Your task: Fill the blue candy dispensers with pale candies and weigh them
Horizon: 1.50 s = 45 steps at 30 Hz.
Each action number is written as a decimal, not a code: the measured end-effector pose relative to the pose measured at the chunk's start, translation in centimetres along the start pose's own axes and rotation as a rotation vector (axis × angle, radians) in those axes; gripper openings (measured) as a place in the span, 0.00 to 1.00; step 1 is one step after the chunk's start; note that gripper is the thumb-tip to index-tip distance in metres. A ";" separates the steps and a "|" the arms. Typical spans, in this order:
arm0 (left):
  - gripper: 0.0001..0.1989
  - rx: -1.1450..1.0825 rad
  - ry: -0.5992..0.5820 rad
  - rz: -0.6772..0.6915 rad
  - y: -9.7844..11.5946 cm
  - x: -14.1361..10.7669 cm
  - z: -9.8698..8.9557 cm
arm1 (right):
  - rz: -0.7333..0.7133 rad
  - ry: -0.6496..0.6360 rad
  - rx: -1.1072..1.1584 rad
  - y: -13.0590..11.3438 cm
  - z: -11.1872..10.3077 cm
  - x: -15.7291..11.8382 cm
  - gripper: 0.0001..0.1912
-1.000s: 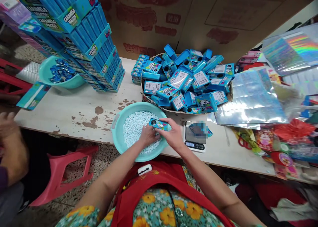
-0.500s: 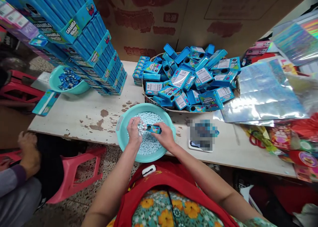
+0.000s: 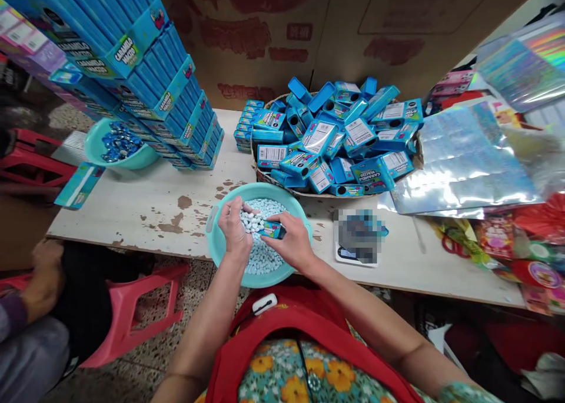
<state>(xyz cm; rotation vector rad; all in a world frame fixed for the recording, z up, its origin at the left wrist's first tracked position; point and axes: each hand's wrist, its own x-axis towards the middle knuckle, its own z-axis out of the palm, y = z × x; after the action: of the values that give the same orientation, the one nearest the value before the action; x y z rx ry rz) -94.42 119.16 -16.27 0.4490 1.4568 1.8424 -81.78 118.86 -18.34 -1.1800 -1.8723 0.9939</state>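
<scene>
A turquoise basin (image 3: 213, 238) at the table's front edge holds many small pale candies (image 3: 265, 260). Over its left half, my left hand (image 3: 236, 229) is cupped round a heap of the candies. My right hand (image 3: 293, 241) grips a small blue box (image 3: 272, 230) between thumb and fingers, its end close beside the candies in my left palm. Behind the basin, a basket (image 3: 419, 159) is piled high with blue boxes (image 3: 318, 137).
Tall stacks of blue boxes (image 3: 176, 106) stand at left, near a bowl of blue-wrapped sweets (image 3: 121, 141). On the right lie a scale (image 3: 357, 259), silvery sheets (image 3: 463, 162) and red scissors (image 3: 454, 247). Someone's hand (image 3: 46, 267) shows at far left.
The blue box has tilted and my right fingers have shifted over it. My left hand has opened a little and turned upward, showing more candies in the palm. The view has shifted slightly.
</scene>
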 end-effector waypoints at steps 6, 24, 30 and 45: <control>0.15 0.077 0.030 0.055 -0.3 -0.3 0.7 | -0.008 -0.026 -0.057 0.0 -0.3 0.1 0.15; 0.19 -0.002 -0.134 0.019 0.3 0.1 1.7 | 0.065 0.044 -0.081 -0.5 -0.1 -0.3 0.14; 0.19 0.073 -0.169 -0.020 0.1 -0.5 1.7 | 0.111 0.056 -0.009 -0.2 -0.4 0.1 0.15; 0.19 -0.037 0.045 -0.110 -0.7 -2.5 2.5 | 0.137 -0.058 0.316 4.0 -2.5 -0.7 0.17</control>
<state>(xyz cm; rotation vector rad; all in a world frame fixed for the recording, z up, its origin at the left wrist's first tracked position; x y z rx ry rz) -90.87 119.10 -15.82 0.3053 1.4455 1.7989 -77.85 119.97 -20.79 -1.1084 -1.6186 1.3563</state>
